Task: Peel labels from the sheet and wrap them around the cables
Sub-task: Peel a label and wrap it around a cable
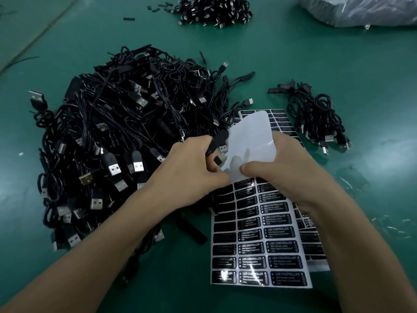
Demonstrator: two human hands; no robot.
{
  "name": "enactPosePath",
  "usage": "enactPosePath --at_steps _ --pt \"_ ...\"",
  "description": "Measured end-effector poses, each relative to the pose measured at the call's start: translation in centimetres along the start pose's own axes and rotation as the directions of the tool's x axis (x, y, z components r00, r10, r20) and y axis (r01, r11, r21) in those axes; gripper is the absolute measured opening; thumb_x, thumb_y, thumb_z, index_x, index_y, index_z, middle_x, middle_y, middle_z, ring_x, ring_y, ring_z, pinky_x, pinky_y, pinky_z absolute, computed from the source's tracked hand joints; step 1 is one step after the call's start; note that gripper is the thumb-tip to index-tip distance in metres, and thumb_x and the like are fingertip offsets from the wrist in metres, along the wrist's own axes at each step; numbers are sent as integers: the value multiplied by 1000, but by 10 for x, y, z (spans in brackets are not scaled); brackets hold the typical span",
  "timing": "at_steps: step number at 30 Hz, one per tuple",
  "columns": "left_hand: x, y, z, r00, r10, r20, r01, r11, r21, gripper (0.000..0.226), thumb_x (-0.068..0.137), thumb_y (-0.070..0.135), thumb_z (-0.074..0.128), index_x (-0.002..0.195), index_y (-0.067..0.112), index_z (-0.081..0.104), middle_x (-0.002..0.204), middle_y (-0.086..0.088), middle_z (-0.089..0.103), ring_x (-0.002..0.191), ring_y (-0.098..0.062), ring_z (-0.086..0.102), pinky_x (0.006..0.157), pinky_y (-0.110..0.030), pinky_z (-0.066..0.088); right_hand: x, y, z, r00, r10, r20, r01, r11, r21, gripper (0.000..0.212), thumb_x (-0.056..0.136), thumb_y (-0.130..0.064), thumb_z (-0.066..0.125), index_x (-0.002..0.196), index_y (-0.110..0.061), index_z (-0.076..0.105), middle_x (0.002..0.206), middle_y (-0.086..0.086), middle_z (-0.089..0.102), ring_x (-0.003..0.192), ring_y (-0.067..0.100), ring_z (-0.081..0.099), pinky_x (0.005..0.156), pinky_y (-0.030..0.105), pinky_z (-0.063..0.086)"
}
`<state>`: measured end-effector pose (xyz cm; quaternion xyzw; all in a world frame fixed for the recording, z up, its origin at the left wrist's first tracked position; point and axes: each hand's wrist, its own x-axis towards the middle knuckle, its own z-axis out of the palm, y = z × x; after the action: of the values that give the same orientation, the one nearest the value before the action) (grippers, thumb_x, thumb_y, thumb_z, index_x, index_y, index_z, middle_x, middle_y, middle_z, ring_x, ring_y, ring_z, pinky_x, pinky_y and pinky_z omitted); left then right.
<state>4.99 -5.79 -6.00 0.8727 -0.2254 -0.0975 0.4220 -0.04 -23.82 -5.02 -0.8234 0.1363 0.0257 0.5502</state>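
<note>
Label sheet [259,240] lies flat on the green bench [316,64] toward the near edge, right of centre, and I can read LED CONTROLLER on its rows of black labels [279,232]. Its far end is bent up and over toward me, so the white backing faces the camera there. My right grip [293,168] is closed on that bent part, with the thumb [247,169] on the white side and the fingers behind, showing as shadows through the paper. My left grip [194,168] sits just beside it, fingers curled round a black USB cable [216,143]. Two metal plugs stick out of the fist against the white backing.

Spare sheets [312,236] lie under the top one. Their edges show along its right side, and more rows of labels show beyond the hands.

Left of the hands, a large pile of USB cables [124,132] covers much of the left half of the bench and reaches under my left forearm. A small bundle of cables [316,118] lies apart from it toward the right edge, beyond my right grip. A third heap of cables [214,12] sits at the far edge with a few loose black pieces beside it. A crumpled clear plastic bag [361,10] fills the far right corner.
</note>
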Motion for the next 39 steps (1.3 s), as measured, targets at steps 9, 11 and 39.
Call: enactPosePath --at_steps 9,11,39 --pt "7 2 -10 993 -114 24 114 915 -386 43 72 8 72 68 22 31 48 15 44 44 -2 38 44 -13 32 -4 -4 -2 999 -9 -51 -7 954 -298 29 73 -19 83 90 -21 59 82 -6 64 69 9 60 55 26 42" --pt "8 1 -10 993 -112 24 112 904 -413 44 77 1 69 69 21 31 42 17 43 37 -1 34 39 -9 27 -4 -5 0 999 -15 -33 3 944 -330 30 73 -25 84 91 -21 61 84 -5 65 73 11 62 57 29 46" --pt "-3 11 0 961 181 -207 -209 971 -120 45 80 -1 73 69 13 32 75 8 73 49 4 52 47 -7 34 3 -6 18 984 174 -44 -150 932 330 21 84 -14 74 63 -11 75 53 -2 62 39 9 48 34 16 26"
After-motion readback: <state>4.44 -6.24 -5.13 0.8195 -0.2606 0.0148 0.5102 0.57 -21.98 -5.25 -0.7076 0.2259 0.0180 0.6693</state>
